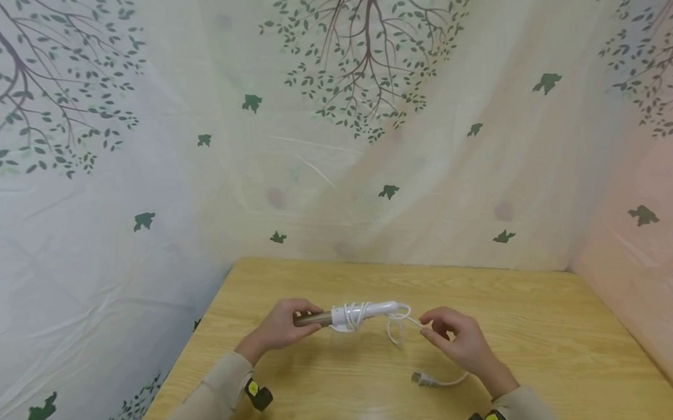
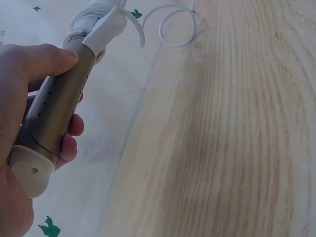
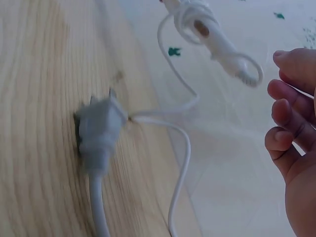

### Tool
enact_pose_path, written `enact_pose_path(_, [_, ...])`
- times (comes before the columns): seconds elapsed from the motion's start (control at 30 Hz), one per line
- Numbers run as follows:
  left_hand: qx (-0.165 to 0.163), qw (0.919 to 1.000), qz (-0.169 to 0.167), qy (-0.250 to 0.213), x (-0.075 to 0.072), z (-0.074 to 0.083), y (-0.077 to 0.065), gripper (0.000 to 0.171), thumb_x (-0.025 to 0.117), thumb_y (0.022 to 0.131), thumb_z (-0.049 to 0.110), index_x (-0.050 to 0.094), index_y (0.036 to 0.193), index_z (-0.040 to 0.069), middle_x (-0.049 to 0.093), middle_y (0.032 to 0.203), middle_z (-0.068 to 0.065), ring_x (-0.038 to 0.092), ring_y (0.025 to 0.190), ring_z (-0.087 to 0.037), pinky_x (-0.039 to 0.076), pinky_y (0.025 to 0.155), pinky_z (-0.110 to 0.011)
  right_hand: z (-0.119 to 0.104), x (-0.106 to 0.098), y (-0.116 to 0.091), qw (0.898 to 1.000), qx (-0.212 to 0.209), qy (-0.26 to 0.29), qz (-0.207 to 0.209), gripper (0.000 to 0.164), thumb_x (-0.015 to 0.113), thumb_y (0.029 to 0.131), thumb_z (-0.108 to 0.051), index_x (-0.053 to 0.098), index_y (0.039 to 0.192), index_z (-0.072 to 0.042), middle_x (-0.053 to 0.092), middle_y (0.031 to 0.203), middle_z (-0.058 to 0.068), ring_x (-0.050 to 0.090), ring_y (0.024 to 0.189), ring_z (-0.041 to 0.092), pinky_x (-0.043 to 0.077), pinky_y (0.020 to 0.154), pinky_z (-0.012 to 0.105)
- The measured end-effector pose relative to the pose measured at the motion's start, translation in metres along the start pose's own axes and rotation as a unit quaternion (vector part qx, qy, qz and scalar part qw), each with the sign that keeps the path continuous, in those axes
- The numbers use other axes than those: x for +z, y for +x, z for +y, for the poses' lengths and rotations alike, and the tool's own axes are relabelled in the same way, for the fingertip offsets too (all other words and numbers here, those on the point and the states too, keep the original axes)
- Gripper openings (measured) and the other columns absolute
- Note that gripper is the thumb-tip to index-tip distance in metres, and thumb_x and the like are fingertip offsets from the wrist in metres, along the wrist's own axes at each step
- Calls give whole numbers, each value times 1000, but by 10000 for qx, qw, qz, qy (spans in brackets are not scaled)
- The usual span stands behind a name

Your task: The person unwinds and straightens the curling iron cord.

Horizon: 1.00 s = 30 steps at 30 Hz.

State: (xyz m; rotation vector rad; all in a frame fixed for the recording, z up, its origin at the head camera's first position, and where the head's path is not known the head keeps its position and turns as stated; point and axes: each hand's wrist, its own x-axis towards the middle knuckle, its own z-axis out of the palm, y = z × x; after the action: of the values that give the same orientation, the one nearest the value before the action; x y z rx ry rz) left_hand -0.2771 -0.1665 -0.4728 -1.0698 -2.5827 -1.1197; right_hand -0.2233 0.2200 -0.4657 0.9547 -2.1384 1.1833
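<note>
A curling iron with a bronze barrel (image 2: 59, 103) and a white handle (image 1: 378, 309) is raised over the table, lying nearly level in the head view. My left hand (image 1: 286, 324) grips the barrel, thumb along its top near the clamp and the pale tip (image 2: 33, 170) by the palm. White cord (image 1: 357, 316) is wound round the handle and loops at its end. Thumb and forefinger of my right hand (image 1: 463, 341) pinch the cord beside that end in the head view; the other fingers are curled. Below this hand hangs the two-prong plug (image 3: 101, 131), blurred in the right wrist view.
The wooden table (image 1: 352, 373) spreads beneath both hands. Behind it hangs a pale cloth (image 1: 336, 210) printed with trees and birds, which also closes off both sides. A loose bend of cord (image 3: 186, 158) dangles between the handle and the plug.
</note>
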Motion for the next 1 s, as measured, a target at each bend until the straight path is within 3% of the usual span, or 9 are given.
enact_pose_path(0.1, [-12, 10000, 20, 43, -2, 1, 2, 23, 75, 86, 23, 71, 107, 16, 72, 98, 5, 63, 79, -6, 53, 69, -23, -15, 8, 7, 9979, -597, 264, -12, 42, 74, 66, 22, 67, 99, -4, 56, 70, 3, 44, 53, 13, 39, 45, 27])
enact_pose_path(0.3, [89, 9999, 80, 108, -7, 1, 7, 23, 76, 85, 21, 72, 106, 15, 72, 96, 3, 62, 76, -5, 52, 66, -23, 1, 32, 2, 9946, -973, 344, -47, 44, 76, 66, 18, 68, 102, -6, 59, 75, -1, 43, 53, 7, 38, 44, 21])
enact_pose_path(0.53, [118, 9999, 57, 41, -10, 4, 12, 23, 75, 86, 22, 72, 107, 16, 71, 96, 3, 62, 76, -7, 52, 64, -23, -34, 47, 17, 9972, -697, 257, -29, 37, 76, 64, 19, 67, 96, 3, 66, 77, 12, 50, 49, 14, 42, 43, 21])
enact_pose_path(0.8, [111, 9998, 85, 110, -15, 6, 18, 22, 75, 86, 20, 72, 107, 15, 71, 96, 3, 62, 77, -8, 52, 66, -23, -35, 68, 21, 9992, -302, 257, 94, 32, 76, 68, 16, 68, 97, 4, 67, 79, 13, 49, 49, 10, 40, 47, 12])
enact_pose_path(1.0, [13, 9999, 59, 132, -19, 9, 22, 22, 75, 86, 20, 72, 107, 14, 71, 95, 3, 61, 75, -8, 52, 64, -23, -38, 84, 24, 9987, -139, 330, 368, 28, 76, 71, 13, 68, 96, 3, 60, 66, 7, 47, 48, 9, 37, 47, 9])
